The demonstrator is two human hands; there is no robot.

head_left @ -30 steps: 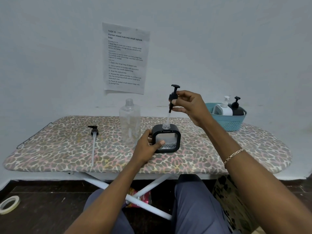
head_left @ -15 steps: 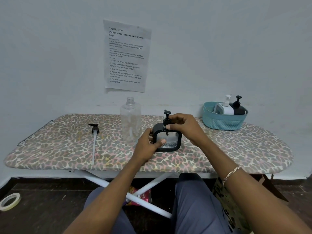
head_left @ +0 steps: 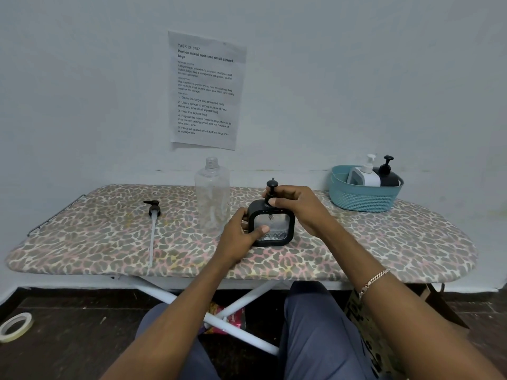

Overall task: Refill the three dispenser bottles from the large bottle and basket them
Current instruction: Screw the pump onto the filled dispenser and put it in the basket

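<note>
A square black-framed dispenser bottle (head_left: 274,229) with a clear window stands on the ironing board (head_left: 109,237). My left hand (head_left: 241,237) grips its left side, thumb across the window. My right hand (head_left: 296,207) pinches the black pump head (head_left: 271,187) seated in the bottle's neck. Left of it stands the large clear bottle (head_left: 212,196), uncapped. Its black pump with a long tube (head_left: 153,226) lies flat on the board to the left. A teal basket (head_left: 362,198) at the back right holds a white dispenser (head_left: 366,174) and a black dispenser (head_left: 388,174).
A printed sheet (head_left: 205,89) hangs on the wall behind the board. A roll of tape (head_left: 15,326) lies on the dark floor at the left. The board's white legs (head_left: 233,305) cross under it, in front of my knees.
My right hand brought the pump down from above the square bottle and its tube went into the neck; the pump head now sits on the bottle. My left hand kept its hold.
</note>
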